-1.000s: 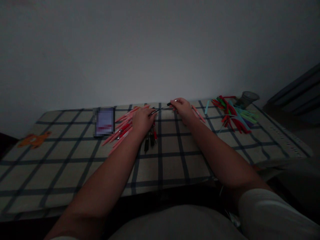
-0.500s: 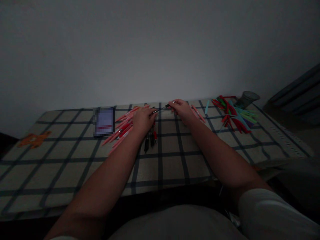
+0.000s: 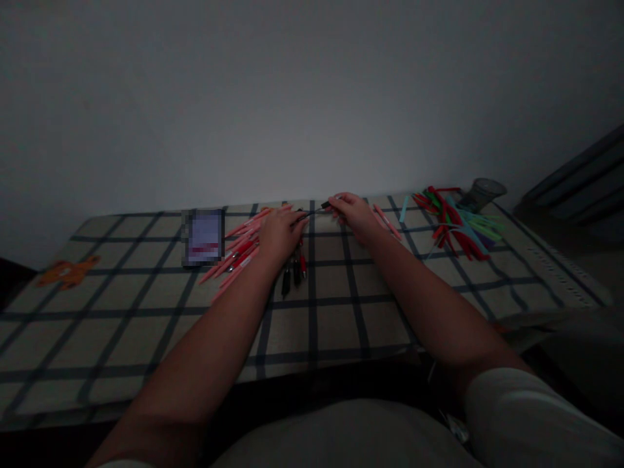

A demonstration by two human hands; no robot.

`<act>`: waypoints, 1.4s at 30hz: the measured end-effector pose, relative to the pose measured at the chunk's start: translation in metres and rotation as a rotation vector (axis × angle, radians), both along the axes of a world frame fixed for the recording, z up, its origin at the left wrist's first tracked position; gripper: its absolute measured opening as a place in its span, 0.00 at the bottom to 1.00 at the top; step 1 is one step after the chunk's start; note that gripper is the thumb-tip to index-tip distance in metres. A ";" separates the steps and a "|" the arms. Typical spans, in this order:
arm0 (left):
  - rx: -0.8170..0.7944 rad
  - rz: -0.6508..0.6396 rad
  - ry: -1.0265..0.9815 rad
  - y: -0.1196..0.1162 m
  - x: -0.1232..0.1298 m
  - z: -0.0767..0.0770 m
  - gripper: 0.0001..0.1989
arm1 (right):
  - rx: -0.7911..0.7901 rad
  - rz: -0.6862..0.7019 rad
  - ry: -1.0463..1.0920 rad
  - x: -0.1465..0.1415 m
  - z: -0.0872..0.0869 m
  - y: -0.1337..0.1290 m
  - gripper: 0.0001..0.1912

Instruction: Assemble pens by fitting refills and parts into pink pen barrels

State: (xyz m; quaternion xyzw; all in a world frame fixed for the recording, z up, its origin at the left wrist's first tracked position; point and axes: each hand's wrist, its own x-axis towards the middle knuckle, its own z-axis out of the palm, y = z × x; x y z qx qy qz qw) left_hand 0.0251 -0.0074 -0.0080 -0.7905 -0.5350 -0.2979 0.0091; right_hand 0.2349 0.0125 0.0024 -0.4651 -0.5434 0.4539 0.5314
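Note:
Between my two hands is a thin dark pen (image 3: 314, 212). My left hand (image 3: 281, 231) is closed on its left end, and my right hand (image 3: 350, 211) pinches the black piece at its right end. Several pink and red pens (image 3: 238, 255) lie fanned out beneath and left of my left hand. Below that hand, several black pens (image 3: 286, 281) and a red-tipped one (image 3: 303, 266) point toward me. A pair of pink pens (image 3: 387, 222) rests just right of my right hand.
A checked cloth (image 3: 336, 325) covers the table. At left are a blurred purple-and-dark item (image 3: 205, 237) and an orange bear-shaped piece (image 3: 68, 272). On the right lie a light blue strip (image 3: 404, 209), a red and green bundle (image 3: 455, 224) and a clear cup (image 3: 484, 190).
Both hands keep nearly the same places, and the pen between them has shifted only very slightly.

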 end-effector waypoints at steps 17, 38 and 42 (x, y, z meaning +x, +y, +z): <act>0.024 -0.079 0.043 0.001 0.001 -0.004 0.15 | 0.000 0.104 -0.070 -0.007 0.000 -0.005 0.09; 0.078 -0.122 0.115 0.002 0.001 -0.004 0.16 | -0.030 0.149 -0.151 -0.004 0.000 -0.005 0.10; 0.113 -0.150 0.112 0.004 0.000 -0.005 0.14 | -0.057 0.131 -0.212 -0.004 0.004 -0.008 0.14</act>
